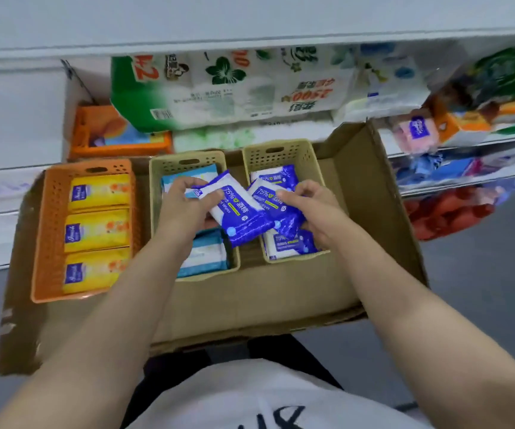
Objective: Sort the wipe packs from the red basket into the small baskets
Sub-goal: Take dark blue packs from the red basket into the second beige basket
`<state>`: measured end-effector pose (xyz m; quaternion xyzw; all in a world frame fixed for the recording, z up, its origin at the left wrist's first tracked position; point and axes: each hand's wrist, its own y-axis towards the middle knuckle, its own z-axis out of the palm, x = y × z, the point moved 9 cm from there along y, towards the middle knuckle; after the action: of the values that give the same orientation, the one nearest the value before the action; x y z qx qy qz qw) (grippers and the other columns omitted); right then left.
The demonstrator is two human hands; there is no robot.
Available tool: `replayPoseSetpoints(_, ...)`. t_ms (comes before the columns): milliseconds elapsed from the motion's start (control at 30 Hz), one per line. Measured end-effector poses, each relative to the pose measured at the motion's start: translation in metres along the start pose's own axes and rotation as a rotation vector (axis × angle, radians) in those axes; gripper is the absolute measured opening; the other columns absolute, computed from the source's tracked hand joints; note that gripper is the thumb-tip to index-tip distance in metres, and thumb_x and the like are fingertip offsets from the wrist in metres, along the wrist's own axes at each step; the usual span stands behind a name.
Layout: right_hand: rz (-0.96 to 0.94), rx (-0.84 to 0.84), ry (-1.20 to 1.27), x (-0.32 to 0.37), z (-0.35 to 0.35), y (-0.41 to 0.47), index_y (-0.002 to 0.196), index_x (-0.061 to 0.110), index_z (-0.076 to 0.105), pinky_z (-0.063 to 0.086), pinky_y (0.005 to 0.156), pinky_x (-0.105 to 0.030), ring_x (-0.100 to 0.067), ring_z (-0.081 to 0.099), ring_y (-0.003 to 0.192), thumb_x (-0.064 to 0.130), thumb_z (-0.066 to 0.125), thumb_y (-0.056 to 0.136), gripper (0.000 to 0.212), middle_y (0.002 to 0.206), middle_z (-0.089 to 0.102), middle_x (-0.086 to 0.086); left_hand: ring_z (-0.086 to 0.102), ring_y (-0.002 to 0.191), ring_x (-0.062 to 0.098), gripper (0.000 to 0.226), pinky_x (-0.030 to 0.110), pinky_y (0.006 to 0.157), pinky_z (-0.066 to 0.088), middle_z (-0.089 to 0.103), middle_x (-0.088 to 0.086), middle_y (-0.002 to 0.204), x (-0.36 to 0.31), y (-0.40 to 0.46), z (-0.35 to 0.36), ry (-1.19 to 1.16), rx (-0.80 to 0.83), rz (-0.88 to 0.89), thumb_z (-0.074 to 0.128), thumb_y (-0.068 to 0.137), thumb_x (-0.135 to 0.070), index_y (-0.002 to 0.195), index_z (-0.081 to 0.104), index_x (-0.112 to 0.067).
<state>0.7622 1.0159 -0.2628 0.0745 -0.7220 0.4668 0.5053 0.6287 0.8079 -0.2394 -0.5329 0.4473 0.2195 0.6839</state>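
Both hands are working over the right beige basket [307, 156] in the cardboard tray [358, 212]. The left hand [185, 205] is pinching a blue "75%" wipes pack [237, 218], tilted just left of that basket. The right hand [312, 209] is gripping another blue "75%" pack [273, 199] above it. More blue packs [293, 243] are lying inside. Further left, the orange basket [51, 218] is holding yellow packs [98, 230], label too blurry.

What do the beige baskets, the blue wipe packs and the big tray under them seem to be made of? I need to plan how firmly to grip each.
Beige baskets: likely rigid moulded plastic, matte, with rows of punched holes and a handle slot.
Blue wipe packs: thin glossy plastic film, crinkled and catching light; soft.
Tray: brown corrugated cardboard, dull, with bent flaps and worn edges.
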Motion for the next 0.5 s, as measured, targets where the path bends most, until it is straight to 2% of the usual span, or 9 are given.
replayPoseSetpoints(67, -0.051, -0.029, -0.133, 0.015, -0.024, 0.021, 0.080, 0.022, 0.052, 0.058, 0.057, -0.032, -0.019, 0.074, 0.078, 0.018, 0.084, 0.077, 0.032, 0.097, 0.072, -0.003, 0.073, 0.070, 0.016, 0.031, 0.028, 0.056, 0.058, 0.073, 0.008, 0.087, 0.007, -0.001, 0.005, -0.043, -0.089, -0.020, 0.072, 0.087, -0.009, 0.103, 0.048, -0.016)
replayPoseSetpoints(167, -0.142, 0.014, -0.412, 0.033, -0.038, 0.055, 0.100, 0.023, 0.064, 0.057, 0.087, -0.039, -0.022, 0.069, 0.101, 0.017, 0.084, 0.077, 0.032, 0.117, 0.067, -0.006, 0.074, 0.083, 0.017, 0.036, 0.030, 0.065, 0.060, 0.071, 0.010, 0.103, 0.022, -0.001, -0.003, -0.092, -0.206, -0.056, 0.075, 0.084, -0.010, 0.109, 0.049, -0.015)
replayPoseSetpoints(267, -0.160, 0.103, -0.614, 0.028, -0.032, 0.086, 0.106, 0.022, 0.071, 0.056, 0.089, -0.037, -0.018, 0.067, 0.099, 0.018, 0.082, 0.079, 0.029, 0.111, 0.067, -0.001, 0.073, 0.092, 0.017, 0.054, 0.032, 0.074, 0.061, 0.070, 0.008, 0.112, 0.037, -0.003, -0.008, -0.090, -0.251, -0.090, 0.076, 0.084, -0.014, 0.131, 0.049, -0.009)
replayPoseSetpoints(367, -0.151, 0.199, -0.735, 0.008, -0.015, 0.108, 0.107, 0.018, 0.072, 0.054, 0.094, -0.037, -0.018, 0.064, 0.105, 0.016, 0.082, 0.079, 0.030, 0.107, 0.064, 0.003, 0.073, 0.095, 0.017, 0.041, 0.035, 0.082, 0.060, 0.072, 0.008, 0.111, 0.054, -0.003, -0.008, -0.107, -0.277, -0.123, 0.075, 0.085, -0.017, 0.121, 0.058, -0.012)
replayPoseSetpoints(433, -0.196, 0.219, -0.873, -0.004, -0.004, 0.119, 0.106, 0.019, 0.073, 0.051, 0.096, -0.034, -0.018, 0.062, 0.109, 0.017, 0.081, 0.079, 0.028, 0.113, 0.066, 0.001, 0.072, 0.096, 0.019, 0.035, 0.036, 0.084, 0.059, 0.073, 0.008, 0.109, 0.061, -0.003, -0.008, -0.129, -0.293, -0.129, 0.075, 0.085, -0.016, 0.117, 0.061, -0.011)
replayPoseSetpoints(500, -0.216, 0.202, -0.923, -0.017, 0.000, 0.131, 0.108, 0.019, 0.072, 0.051, 0.092, -0.031, -0.019, 0.061, 0.110, 0.019, 0.080, 0.080, 0.029, 0.118, 0.067, -0.001, 0.072, 0.097, 0.019, 0.038, 0.037, 0.085, 0.059, 0.073, 0.007, 0.110, 0.067, -0.002, -0.011, -0.140, -0.316, -0.127, 0.075, 0.085, -0.016, 0.119, 0.060, -0.011)
